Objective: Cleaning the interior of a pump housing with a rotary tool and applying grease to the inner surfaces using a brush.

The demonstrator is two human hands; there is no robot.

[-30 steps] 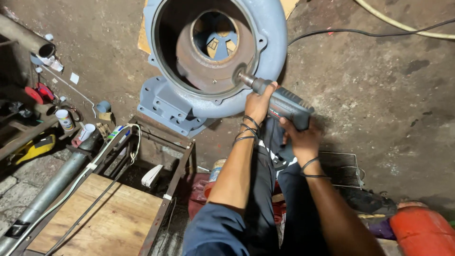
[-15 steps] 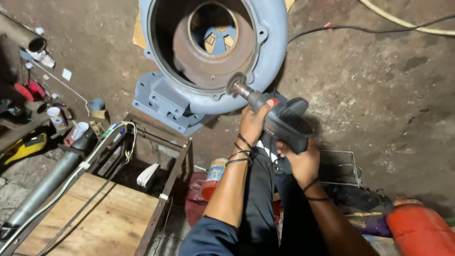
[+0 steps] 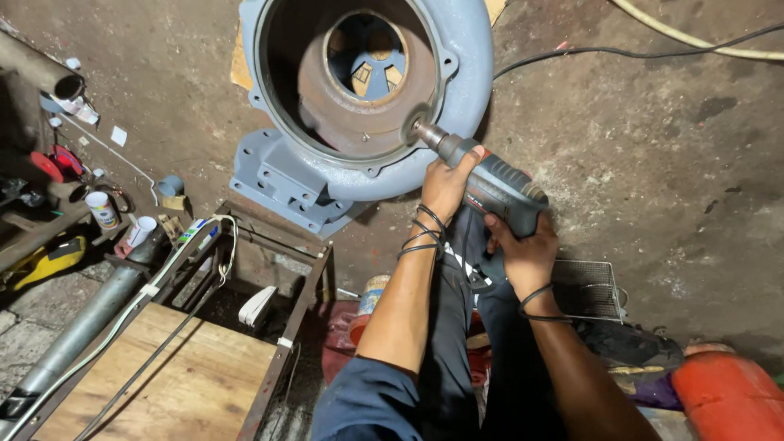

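Both hands gripped one power drill [image 3: 498, 184]. The left hand [image 3: 445, 186] was clenched round the front barrel just behind the chuck; the right hand [image 3: 527, 251] was wrapped round the pistol handle below the body. The drill's tip met the inner rim of the blue pump casing [image 3: 469, 73], at the lower right of its round opening, with the rusty inner ring [image 3: 327, 106] just beside the contact point.

The drill appeared rigid and moderately heavy, with a tendency to twist in use, so the barrel-and-handle hold suited it. The casing looked like thick cast metal, very heavy and unlikely to shift on the concrete floor [image 3: 653, 147].

Open floor lay to the right of the casing, crossed by a black cable [image 3: 621, 51]. To the left, room was tighter: a metal frame [image 3: 282, 245], a wooden board [image 3: 188, 384] and a grey pipe [image 3: 82, 327] stood near the person's knees.
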